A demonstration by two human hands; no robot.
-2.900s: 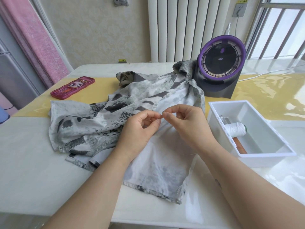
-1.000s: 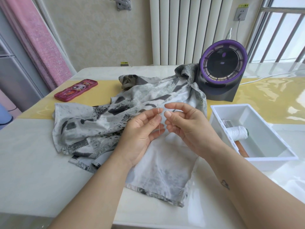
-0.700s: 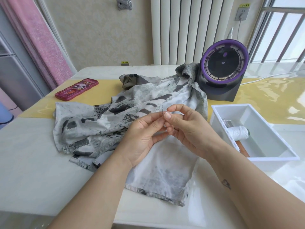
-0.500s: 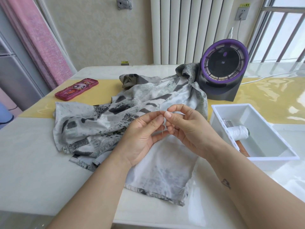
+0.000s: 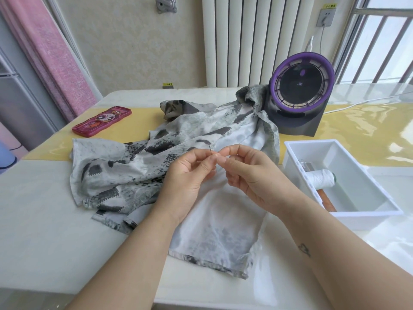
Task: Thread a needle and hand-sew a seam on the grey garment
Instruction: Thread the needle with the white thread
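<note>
Your left hand (image 5: 190,175) pinches the needle (image 5: 210,149) between thumb and forefinger, so that only its top shows above the fingertips. Your right hand (image 5: 252,173) meets it tip to tip, fingers curled, thumb and forefinger pressed together right at the needle; whether they nip the needle, a thread or nothing cannot be told. Both hands hover over the garment (image 5: 134,171), which lies crumpled across the middle of the table (image 5: 33,209), one flat end reaching almost to the near edge. Just right of the garment, by the right edge, stands a white box (image 5: 344,212) with a spool (image 5: 319,178) of white thread inside. Behind it, towards the far right corner, a purple fan (image 5: 300,92) touches the garment's far end. A red phone case (image 5: 101,121) lies near the far left corner.
</note>
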